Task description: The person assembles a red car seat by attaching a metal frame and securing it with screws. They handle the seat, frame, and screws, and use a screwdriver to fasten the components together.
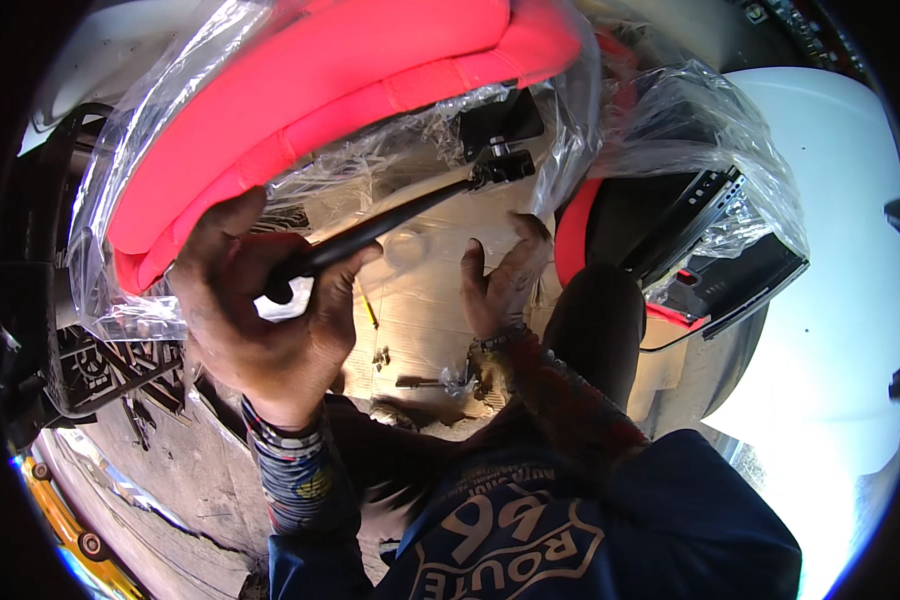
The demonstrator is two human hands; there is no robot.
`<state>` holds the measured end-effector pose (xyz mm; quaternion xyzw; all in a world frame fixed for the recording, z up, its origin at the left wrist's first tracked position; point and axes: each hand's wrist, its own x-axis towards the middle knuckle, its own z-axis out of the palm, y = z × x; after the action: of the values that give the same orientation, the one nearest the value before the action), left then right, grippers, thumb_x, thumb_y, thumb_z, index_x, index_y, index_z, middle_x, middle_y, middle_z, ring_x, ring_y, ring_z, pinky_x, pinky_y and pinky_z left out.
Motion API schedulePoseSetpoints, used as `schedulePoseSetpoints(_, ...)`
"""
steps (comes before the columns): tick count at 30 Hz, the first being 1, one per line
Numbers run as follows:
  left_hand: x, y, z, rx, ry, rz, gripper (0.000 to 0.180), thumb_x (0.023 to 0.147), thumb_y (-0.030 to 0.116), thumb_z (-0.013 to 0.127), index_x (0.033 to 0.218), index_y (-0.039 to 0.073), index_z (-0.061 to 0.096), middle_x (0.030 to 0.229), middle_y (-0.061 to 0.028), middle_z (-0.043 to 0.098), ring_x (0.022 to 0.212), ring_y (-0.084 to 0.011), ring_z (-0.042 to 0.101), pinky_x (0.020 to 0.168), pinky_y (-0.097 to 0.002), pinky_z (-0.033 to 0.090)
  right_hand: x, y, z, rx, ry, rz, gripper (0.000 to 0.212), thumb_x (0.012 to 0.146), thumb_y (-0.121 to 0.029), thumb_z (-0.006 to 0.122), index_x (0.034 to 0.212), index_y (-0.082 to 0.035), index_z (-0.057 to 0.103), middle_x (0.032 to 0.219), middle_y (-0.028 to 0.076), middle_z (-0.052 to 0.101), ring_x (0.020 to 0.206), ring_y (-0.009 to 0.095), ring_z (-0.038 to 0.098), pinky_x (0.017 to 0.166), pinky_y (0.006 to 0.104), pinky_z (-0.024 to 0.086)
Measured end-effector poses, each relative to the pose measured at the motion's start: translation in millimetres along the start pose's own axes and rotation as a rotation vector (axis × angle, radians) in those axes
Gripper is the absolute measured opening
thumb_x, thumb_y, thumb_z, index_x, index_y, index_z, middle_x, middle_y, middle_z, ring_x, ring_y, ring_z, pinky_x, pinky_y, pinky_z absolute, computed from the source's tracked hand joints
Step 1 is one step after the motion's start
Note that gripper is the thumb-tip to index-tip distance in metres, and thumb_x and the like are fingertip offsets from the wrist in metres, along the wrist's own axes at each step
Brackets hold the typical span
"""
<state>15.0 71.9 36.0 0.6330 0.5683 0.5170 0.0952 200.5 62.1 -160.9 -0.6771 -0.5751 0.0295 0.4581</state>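
My left hand (270, 310) is closed round the near end of a long black bar-shaped handle (390, 218), just below a red padded seat (320, 90) partly wrapped in clear plastic. The handle slants up to the right. Its far end meets a black metal fitting (505, 168) with a bolt (498, 146) beside the seat's underside; I cannot tell whether the two are joined. To the right of the handle, my right hand (505, 280) is open, with fingers and thumb apart and nothing in it.
Cardboard (420, 290) covers the floor, with a small dark tool (418, 382) lying on it. Loose metal parts (120, 375) are piled at the left. A second plastic-wrapped seat (690, 230) and a large white panel (820, 250) stand on the right.
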Motion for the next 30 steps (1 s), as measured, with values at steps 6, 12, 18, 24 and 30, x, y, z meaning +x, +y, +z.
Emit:
schedulePoseSetpoints(6,-8.0,-8.2,4.9,0.032,-0.068,-0.017,0.084,0.065,0.006,0.094,0.132,0.002,0.043,0.079,-0.0041,0.066,0.071,-0.0078,0.062,0.062,-0.0188,0.045,18.9,51.8,123.6,0.136,-0.592,-0.064,0.031,0.079,-0.006,0.061,0.110,-0.001,0.063,0.109,0.018,0.067,0.107,0.035,0.061,0.097,0.0437,0.046)
schedulePoseSetpoints(12,-20.8,-14.1,25.9,0.089,-0.203,0.060,0.067,0.067,0.000,0.087,0.122,-0.001,0.049,0.077,-0.0071,0.068,0.058,-0.0103,0.065,0.057,-0.0221,0.053,-25.5,158.5,210.8,-0.301,-0.664,-0.309,0.062,0.086,-0.032,0.063,0.135,0.005,0.050,0.144,0.027,0.048,0.130,0.046,0.048,0.114,0.0496,0.035)
schedulePoseSetpoints(18,-36.6,-7.0,39.1,0.229,-0.217,-0.041,0.029,0.068,0.004,0.087,0.090,0.003,0.070,0.066,-0.0047,0.065,0.052,-0.0109,0.061,0.052,-0.0217,0.046,-35.7,175.4,200.0,0.062,-0.679,0.280,0.045,0.090,-0.031,0.058,0.120,0.001,0.062,0.120,0.025,0.064,0.115,0.042,0.060,0.100,0.0442,0.048)
schedulePoseSetpoints(24,-29.2,7.5,34.5,0.308,-0.473,-0.060,0.017,0.077,0.006,0.082,0.081,0.002,0.066,0.069,-0.0053,0.067,0.056,-0.0092,0.061,0.052,-0.0240,0.045,8.7,160.3,183.8,1.756,0.076,1.953,0.047,0.087,-0.045,0.061,0.114,-0.007,0.065,0.107,0.021,0.068,0.107,0.045,0.063,0.094,0.0594,0.053)
schedulePoseSetpoints(30,-24.2,23.0,35.0,0.604,-0.519,-0.128,0.033,0.078,0.029,0.085,0.069,0.008,0.060,0.056,-0.0065,0.057,0.047,-0.0264,0.055,0.048,-0.0371,0.044,30.6,172.7,232.8,2.341,-0.475,1.242,0.064,0.092,-0.060,0.057,0.134,-0.012,0.054,0.121,0.014,0.065,0.089,0.038,0.065,0.070,0.0530,0.060)
